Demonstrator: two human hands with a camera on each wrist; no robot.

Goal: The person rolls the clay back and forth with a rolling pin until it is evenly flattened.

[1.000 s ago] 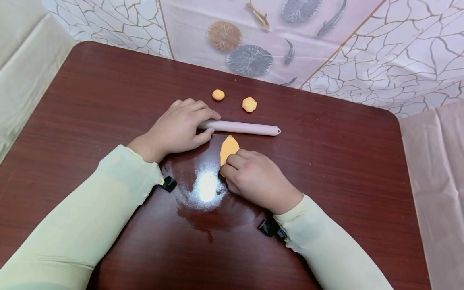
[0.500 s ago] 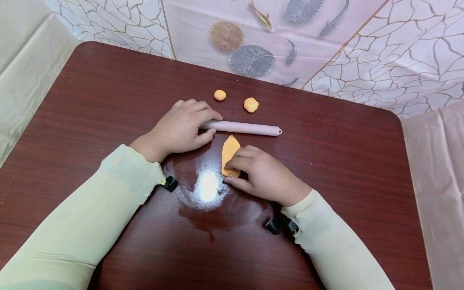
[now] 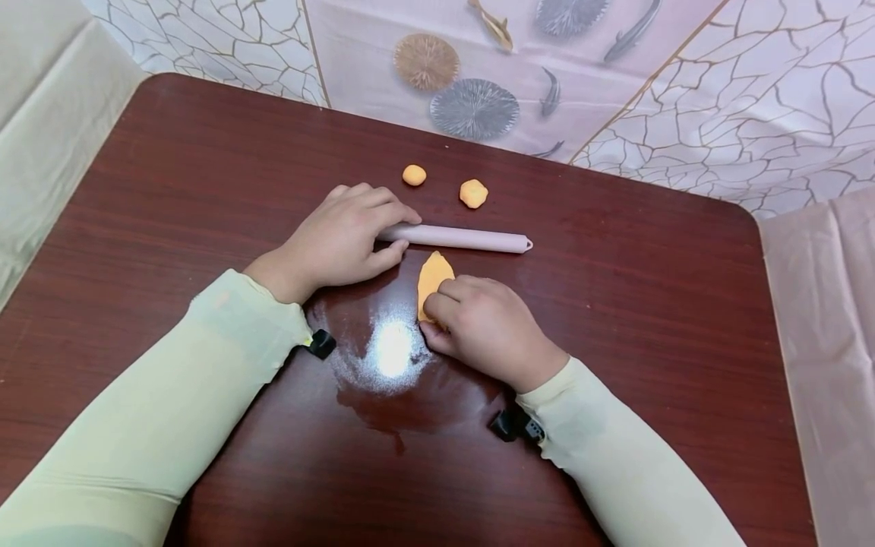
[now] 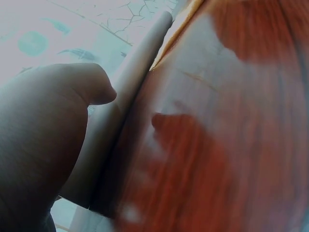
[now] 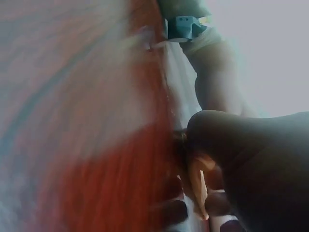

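Note:
A flat, pointed piece of orange dough [image 3: 434, 273] lies in the middle of the table. My right hand [image 3: 488, 327] pinches its near right edge with thumb and curled fingers, which cover that part. In the right wrist view, the dough [image 5: 198, 188] shows as a thin orange strip between thumb and fingers. Just beyond lies a pale pink rolling pin [image 3: 472, 238], its looped end pointing right. My left hand [image 3: 342, 239] holds the pin's left end, which it hides. The left thumb [image 4: 91, 87] lies along the pin's near side in the left wrist view.
Two orange dough lumps, a small ball [image 3: 413, 175] and a bigger rough one [image 3: 473, 194], sit behind the pin. A bright light reflection and a wet-looking smear mark the brown table [image 3: 656, 304]. Patterned cloth [image 3: 472, 45] hangs at the far edge.
The right thumb and fingers spread apart at the dough's near end half a second ago, then closed on its edge again. The left hand and rolling pin have stayed put.

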